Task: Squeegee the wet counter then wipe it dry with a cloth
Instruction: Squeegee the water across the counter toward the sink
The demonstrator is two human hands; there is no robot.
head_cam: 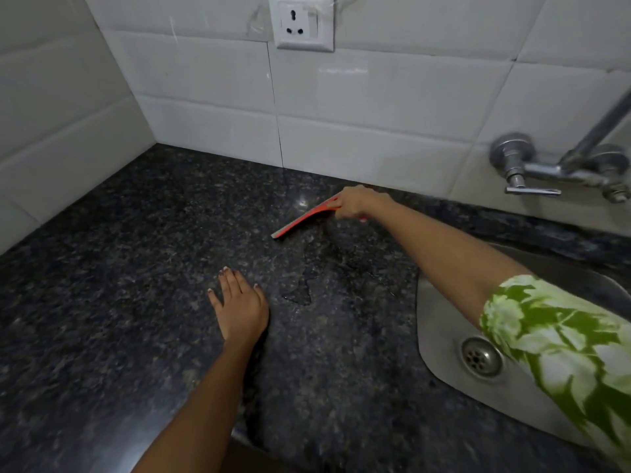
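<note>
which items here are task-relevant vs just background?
Job:
- squeegee, gripped by right hand, blade on counter
- water patch on the counter
- left hand, flat on counter
- sink, right of the wet patch

Background:
- wall socket
- tap
- wall tiles

No cloth visible.

Squeegee (304, 218): orange-red with a grey blade edge, long and narrow. I grip it in my right hand (353, 203) at its far end, blade down on the desk (136, 268) near the back wall, lying diagonally.

Desk: dark speckled granite, glossy. A thin irregular puddle (305, 285) spreads from just under the blade toward me, near my left hand (239, 307), which rests flat on the stone.
</note>
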